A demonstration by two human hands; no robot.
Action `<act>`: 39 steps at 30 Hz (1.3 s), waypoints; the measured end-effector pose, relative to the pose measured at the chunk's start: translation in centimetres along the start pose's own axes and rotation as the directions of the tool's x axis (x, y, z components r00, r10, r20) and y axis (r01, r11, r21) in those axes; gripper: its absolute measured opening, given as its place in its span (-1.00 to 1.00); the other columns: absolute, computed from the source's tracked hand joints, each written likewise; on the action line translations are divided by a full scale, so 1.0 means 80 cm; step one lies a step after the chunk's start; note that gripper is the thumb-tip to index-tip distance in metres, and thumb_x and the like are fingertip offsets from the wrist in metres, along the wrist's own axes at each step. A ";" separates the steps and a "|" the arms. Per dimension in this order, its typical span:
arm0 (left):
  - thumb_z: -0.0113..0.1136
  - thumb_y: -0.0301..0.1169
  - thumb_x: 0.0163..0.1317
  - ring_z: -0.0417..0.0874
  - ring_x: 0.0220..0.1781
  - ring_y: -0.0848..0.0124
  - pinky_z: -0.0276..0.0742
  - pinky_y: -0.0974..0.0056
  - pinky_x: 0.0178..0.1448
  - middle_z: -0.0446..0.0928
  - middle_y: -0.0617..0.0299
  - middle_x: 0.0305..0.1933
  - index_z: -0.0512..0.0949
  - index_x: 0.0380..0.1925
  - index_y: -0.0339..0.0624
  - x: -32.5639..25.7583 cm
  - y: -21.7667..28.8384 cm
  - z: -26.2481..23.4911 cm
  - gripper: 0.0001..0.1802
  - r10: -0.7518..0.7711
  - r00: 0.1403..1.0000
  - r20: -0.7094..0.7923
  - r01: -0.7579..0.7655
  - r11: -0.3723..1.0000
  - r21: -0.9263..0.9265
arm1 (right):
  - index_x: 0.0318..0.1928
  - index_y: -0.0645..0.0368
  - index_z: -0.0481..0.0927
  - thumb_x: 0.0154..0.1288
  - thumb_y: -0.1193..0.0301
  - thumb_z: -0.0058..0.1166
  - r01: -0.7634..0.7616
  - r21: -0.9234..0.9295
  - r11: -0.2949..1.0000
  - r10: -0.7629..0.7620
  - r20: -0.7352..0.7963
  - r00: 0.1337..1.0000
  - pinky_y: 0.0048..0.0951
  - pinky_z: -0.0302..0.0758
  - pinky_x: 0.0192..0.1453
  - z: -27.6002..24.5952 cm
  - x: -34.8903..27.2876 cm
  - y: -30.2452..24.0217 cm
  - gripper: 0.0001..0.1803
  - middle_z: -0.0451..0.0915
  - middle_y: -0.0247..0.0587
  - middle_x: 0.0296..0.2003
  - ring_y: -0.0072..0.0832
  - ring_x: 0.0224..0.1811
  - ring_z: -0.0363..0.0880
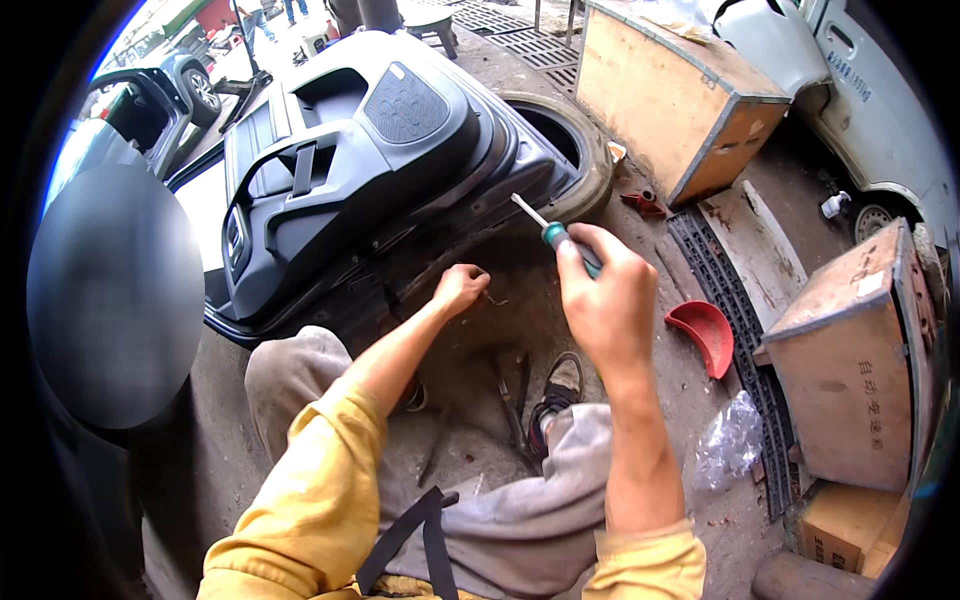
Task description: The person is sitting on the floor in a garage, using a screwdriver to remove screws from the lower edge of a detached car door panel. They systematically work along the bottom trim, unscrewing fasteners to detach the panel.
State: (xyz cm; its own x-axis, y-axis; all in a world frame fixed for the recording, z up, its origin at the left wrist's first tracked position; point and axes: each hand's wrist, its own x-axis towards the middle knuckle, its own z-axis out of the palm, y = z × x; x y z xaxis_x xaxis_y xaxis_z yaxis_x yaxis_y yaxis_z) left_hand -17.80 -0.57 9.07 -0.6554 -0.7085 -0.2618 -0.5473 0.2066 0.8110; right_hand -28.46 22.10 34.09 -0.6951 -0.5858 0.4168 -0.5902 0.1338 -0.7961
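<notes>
In the head view, the right hand (pixel 612 292) is closed around the green and dark handle of a screwdriver (pixel 553 235), its bare shaft pointing up and to the left, the tip in the air in front of the door and touching nothing that can be made out. The left hand (pixel 460 288) is lower, its fingers drawn nearly together near the door's close edge; a thin, small something seems to show at the fingertips, but whether it is gripped, and what it is, I cannot tell. The car door (pixel 335 200) lies tilted ahead of the person, dark inner trim and speaker grille uppermost, its right end over a tyre (pixel 597 180) that appears to bear it. To work well from here, I would bring the shaft square to whatever it meets, seat the tip fully before turning, and press steadily rather than hard, since a slip could score the trim. The left fingers are better placed beside the tip's line than in front of it. A door propped like this may rock, so light force seems wise. Anything small should be kept clear of the loose tools (pixel 512 405) on the dark floor (pixel 465 375) between the feet, where it could be lost.
</notes>
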 end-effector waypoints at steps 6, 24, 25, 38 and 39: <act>0.18 -0.23 0.40 0.75 -0.36 0.25 0.65 0.23 -0.42 0.65 0.12 -0.27 0.53 -0.10 -0.23 0.111 -0.041 0.065 -0.72 -0.403 0.913 -0.069 0.142 0.470 -0.871 | -0.11 0.34 0.66 0.27 0.52 0.17 -0.074 -0.015 0.997 0.074 0.010 0.997 -0.16 0.56 -0.21 -0.005 -0.001 0.029 -0.80 0.67 0.14 -0.31 0.03 -0.29 0.67; 0.27 -0.32 0.36 0.74 -0.42 0.32 0.64 0.30 -0.45 0.68 0.22 -0.33 0.58 -0.23 -0.10 0.161 0.022 0.122 -0.87 -0.584 0.799 -0.144 -0.043 0.184 -0.982 | -0.07 0.38 0.65 0.27 0.53 0.22 -0.212 -0.218 0.953 0.257 0.203 0.945 -0.28 0.58 -0.08 0.000 0.014 0.066 -0.76 0.69 0.11 -0.25 -0.15 -0.21 0.72; 0.26 -0.32 0.36 0.74 -0.42 0.32 0.64 0.31 -0.47 0.68 0.22 -0.35 0.58 -0.24 -0.11 0.158 0.026 0.122 -0.87 -0.581 0.795 -0.173 -0.051 0.220 -0.974 | -0.08 0.38 0.65 0.27 0.53 0.22 -0.217 -0.219 0.951 0.263 0.209 0.942 -0.28 0.58 -0.08 0.001 0.014 0.066 -0.76 0.69 0.11 -0.25 -0.15 -0.21 0.72; 0.18 -0.23 0.29 0.60 -0.65 0.41 0.52 0.26 -0.59 0.50 0.27 -0.59 0.49 -0.52 -0.12 0.153 0.033 0.114 -0.74 -0.482 0.848 -0.219 -0.036 0.361 -0.932 | -0.08 0.37 0.66 0.26 0.51 0.23 -0.212 -0.219 0.952 0.260 0.223 0.939 -0.27 0.58 -0.10 0.013 0.015 0.064 -0.75 0.69 0.12 -0.25 -0.11 -0.21 0.72; 0.18 -0.23 0.29 0.59 -0.66 0.42 0.50 0.28 -0.60 0.48 0.29 -0.62 0.48 -0.54 -0.11 0.152 0.034 0.117 -0.72 -0.440 0.856 -0.270 -0.083 0.400 -0.913 | -0.08 0.37 0.66 0.26 0.51 0.23 -0.209 -0.214 0.954 0.256 0.223 0.941 -0.26 0.58 -0.10 0.015 0.015 0.065 -0.75 0.69 0.12 -0.25 -0.10 -0.22 0.72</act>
State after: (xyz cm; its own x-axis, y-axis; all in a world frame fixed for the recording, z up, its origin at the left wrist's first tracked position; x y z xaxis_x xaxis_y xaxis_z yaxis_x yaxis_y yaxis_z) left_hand -32.11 -2.33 3.21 -0.1796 -0.8800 -0.4397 0.3102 -0.4749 0.8236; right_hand -31.86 21.12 29.95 -0.7134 -0.6949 0.0908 -0.5062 0.4214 -0.7525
